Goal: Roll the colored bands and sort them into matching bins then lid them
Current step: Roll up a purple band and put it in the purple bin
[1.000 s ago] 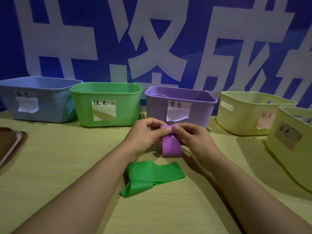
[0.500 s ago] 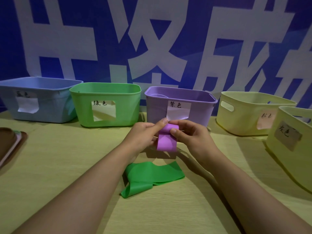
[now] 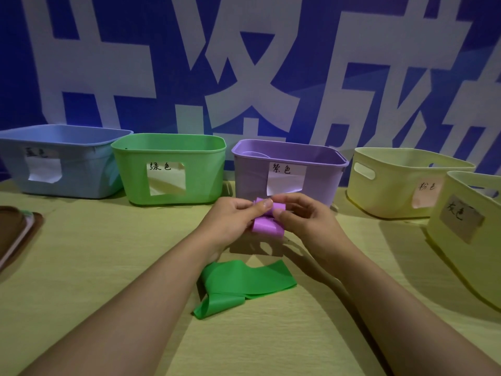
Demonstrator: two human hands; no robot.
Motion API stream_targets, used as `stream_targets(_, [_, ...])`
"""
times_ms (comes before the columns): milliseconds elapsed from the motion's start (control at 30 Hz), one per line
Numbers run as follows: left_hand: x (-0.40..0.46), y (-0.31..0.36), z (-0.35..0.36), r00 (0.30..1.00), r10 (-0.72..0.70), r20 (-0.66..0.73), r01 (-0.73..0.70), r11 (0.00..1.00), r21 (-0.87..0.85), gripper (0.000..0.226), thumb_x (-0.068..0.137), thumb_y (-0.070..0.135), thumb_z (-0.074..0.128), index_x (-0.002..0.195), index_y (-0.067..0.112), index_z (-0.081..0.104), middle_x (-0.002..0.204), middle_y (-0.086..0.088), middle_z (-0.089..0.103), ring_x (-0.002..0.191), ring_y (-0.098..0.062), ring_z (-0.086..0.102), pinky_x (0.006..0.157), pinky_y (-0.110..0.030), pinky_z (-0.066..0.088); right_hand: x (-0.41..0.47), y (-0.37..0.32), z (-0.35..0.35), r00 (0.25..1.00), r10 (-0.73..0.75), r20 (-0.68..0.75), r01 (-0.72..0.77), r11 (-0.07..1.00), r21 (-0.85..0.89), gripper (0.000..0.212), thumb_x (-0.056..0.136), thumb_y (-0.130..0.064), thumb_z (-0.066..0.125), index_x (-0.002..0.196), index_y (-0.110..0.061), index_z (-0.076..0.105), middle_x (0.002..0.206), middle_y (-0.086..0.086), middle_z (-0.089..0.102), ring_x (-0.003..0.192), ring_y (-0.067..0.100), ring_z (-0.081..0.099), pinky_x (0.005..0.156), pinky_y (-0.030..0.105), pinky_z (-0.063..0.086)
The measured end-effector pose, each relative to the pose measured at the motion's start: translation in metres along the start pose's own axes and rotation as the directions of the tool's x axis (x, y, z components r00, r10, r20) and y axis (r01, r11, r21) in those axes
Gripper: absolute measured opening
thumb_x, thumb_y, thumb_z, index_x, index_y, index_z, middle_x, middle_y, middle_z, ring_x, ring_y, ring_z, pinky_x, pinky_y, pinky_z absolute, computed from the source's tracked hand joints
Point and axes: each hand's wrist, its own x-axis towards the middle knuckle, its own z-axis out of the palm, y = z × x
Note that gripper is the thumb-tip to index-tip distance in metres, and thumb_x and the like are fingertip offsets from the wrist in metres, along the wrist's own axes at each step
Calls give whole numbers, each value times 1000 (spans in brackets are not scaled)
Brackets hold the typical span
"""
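Observation:
A purple band (image 3: 267, 225), mostly rolled up with a short tail hanging, is pinched between my left hand (image 3: 233, 221) and my right hand (image 3: 303, 219) just above the table, in front of the purple bin (image 3: 320, 183). A green band (image 3: 244, 283) lies loosely folded flat on the table below my hands. Along the back stand a blue bin (image 3: 81, 169), a green bin (image 3: 203, 175), the purple bin, and two pale yellow bins (image 3: 393, 191) (image 3: 482, 261) with paper labels.
A brown tray or lid stack (image 3: 13, 234) pokes in at the left edge. A blue wall with large white characters rises right behind the bins. The yellow-green tabletop (image 3: 95, 267) spreads between the bins and me.
The hanging purple tail has grown shorter as both hands wound it into the roll. The hands stayed in front of the purple bin. The green band has not moved.

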Motion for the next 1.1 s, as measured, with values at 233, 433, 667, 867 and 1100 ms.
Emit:
stream_targets(233, [2, -3, 1, 1000, 29, 11, -28, 997, -78, 25, 89, 25, 77, 108, 10, 76, 100, -15, 78, 94, -33, 76, 92, -53, 60, -2, -3, 5, 977, 197, -79, -200, 980, -19, 49, 92, -60, 57, 107, -16, 72, 93, 10, 78, 83, 28, 77, 75, 37, 63])
stream_targets(433, [2, -4, 2, 997, 72, 35, -69, 995, -76, 22, 87, 16, 79, 108, 10, 76, 101, -11, 79, 98, -29, 76, 94, -40, 60, -2, -4, 4, 980, 143, -139, -161, 978, -133, 49, 88, -59, 63, 94, -12, 76, 79, 9, 77, 69, 23, 74, 63, 30, 61])
stream_targets(667, [3, -4, 2, 996, 76, 41, -72, 992, -107, 25, 84, 11, 81, 109, 13, 77, 103, -11, 78, 100, -28, 76, 94, -42, 60, 0, -2, 2, 990, 69, -127, -88, 985, -150, 35, 92, -45, 66, 94, -13, 79, 79, 14, 75, 71, 22, 69, 67, 28, 59])
stream_targets(867, [2, -2, 2, 997, 48, 64, -36, 983, -180, 28, 81, 11, 82, 108, 10, 76, 108, -15, 76, 100, -31, 76, 93, -44, 61, -1, -4, 2, 992, 71, -108, -81, 992, -94, 26, 92, -37, 68, 100, -13, 78, 82, 9, 77, 68, 16, 70, 58, 21, 56])
stream_targets(1100, [3, -1, 4, 999, -14, 32, 19, 990, -142, 51, 82, 50, 72, 104, 4, 76, 93, -14, 79, 83, -25, 76, 83, -34, 61, 0, -3, 1, 993, 29, -113, -38, 997, -74, 22, 91, -29, 71, 105, -12, 75, 90, 5, 78, 73, 15, 70, 68, 23, 58])
